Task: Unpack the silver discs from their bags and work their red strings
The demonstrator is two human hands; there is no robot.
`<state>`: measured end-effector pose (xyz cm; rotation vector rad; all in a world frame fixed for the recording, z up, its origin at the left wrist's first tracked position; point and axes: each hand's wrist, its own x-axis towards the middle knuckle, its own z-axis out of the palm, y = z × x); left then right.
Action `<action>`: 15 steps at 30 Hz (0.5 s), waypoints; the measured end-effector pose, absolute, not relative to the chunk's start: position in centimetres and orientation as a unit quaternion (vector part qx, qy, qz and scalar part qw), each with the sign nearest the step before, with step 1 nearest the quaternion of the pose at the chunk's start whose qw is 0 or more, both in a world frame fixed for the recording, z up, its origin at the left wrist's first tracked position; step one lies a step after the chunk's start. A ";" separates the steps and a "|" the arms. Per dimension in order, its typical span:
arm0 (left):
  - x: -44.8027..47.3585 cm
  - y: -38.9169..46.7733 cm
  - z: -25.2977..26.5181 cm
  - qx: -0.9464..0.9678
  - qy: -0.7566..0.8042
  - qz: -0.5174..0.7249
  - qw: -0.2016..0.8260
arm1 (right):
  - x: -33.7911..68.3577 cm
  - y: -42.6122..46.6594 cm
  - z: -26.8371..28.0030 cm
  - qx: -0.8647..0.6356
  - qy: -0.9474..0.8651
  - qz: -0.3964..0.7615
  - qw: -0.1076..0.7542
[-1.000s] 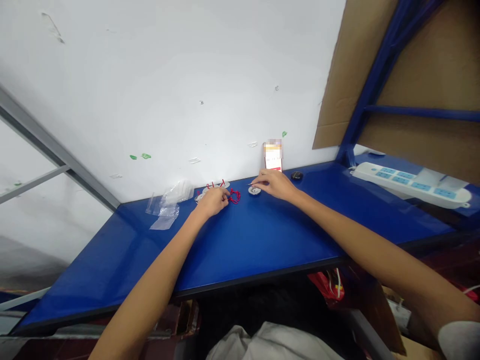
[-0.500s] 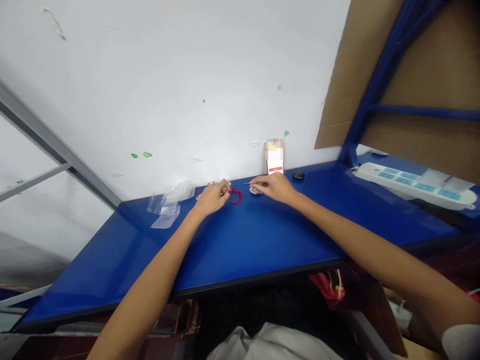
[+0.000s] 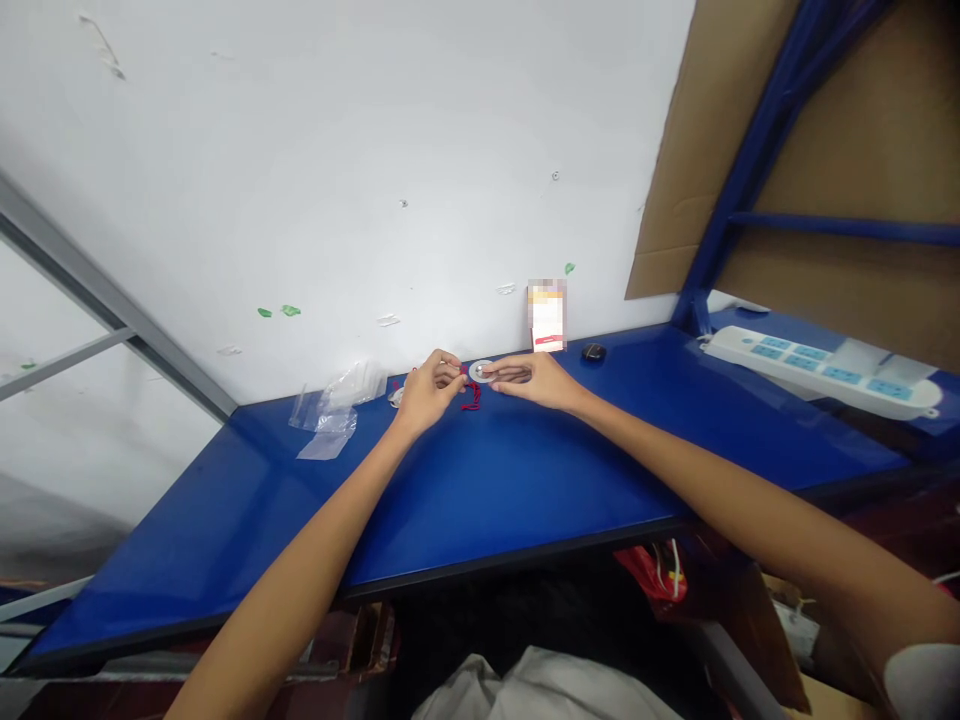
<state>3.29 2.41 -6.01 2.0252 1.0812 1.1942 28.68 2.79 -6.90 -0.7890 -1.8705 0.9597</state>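
My left hand (image 3: 435,388) is closed in a pinch on a red cord (image 3: 471,398), whose knotted end hangs over the blue tabletop. Close to its right, my right hand (image 3: 529,378) grips a small round pale disc (image 3: 480,372) with a shiny spot near its middle. The disc's left edge reaches the cord; whether they are joined I cannot tell. Partly hidden behind my left hand lies another small pale item with red cord (image 3: 395,395).
Clear plastic bags (image 3: 334,405) lie to the left on the blue table (image 3: 480,500). A small card box (image 3: 548,318) leans on the wall, with a black object (image 3: 594,352) beside it. A white power strip (image 3: 821,370) is at the right.
My right hand has moved left and now holds the disc, which was under its fingers before. The thin pale sliver between its fingertips no longer shows. My left hand stays by the red cord.
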 end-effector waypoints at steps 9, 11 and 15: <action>3.9 1.0 -5.2 0.823 0.396 0.400 0.072 | 27.9 3.1 -7.6 -0.342 -0.691 0.437 0.464; 3.8 1.2 -5.5 0.827 0.399 0.391 0.061 | 27.7 3.2 -7.8 -0.346 -0.682 0.445 0.465; 4.1 1.4 -6.1 0.827 0.405 0.385 0.056 | 27.3 3.1 -8.2 -0.322 -0.670 0.488 0.458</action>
